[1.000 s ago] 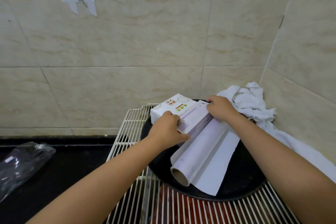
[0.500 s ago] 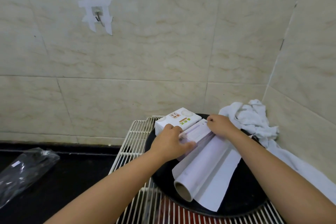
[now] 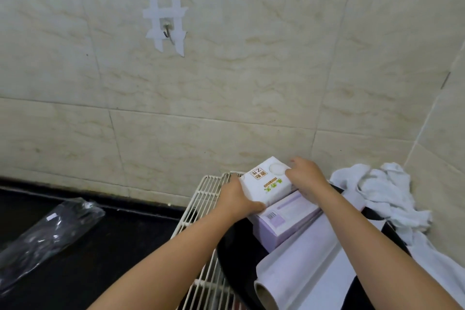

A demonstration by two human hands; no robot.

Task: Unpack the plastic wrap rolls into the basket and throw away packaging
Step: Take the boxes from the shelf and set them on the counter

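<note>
A white box with green print (image 3: 266, 184) sits at the far end of the white wire basket (image 3: 201, 199). My left hand (image 3: 236, 200) grips its near left corner and my right hand (image 3: 305, 176) grips its far right side. Just in front lies a lilac box with a barcode (image 3: 284, 219). A bare plastic wrap roll (image 3: 299, 264) lies diagonally below it, cardboard core end toward me, with a loose white sheet (image 3: 329, 282) alongside. These rest on a round black tray (image 3: 231, 246) in the basket.
A crumpled white cloth (image 3: 382, 196) fills the right corner by the tiled wall. A clear plastic packaging bag (image 3: 47, 236) lies on the black counter (image 3: 105, 246) at left. A taped metal hook (image 3: 167, 30) hangs on the wall.
Both hands have moved from the lilac box and roll up to the white box and now hold it by two sides. The camera has tilted upward.
</note>
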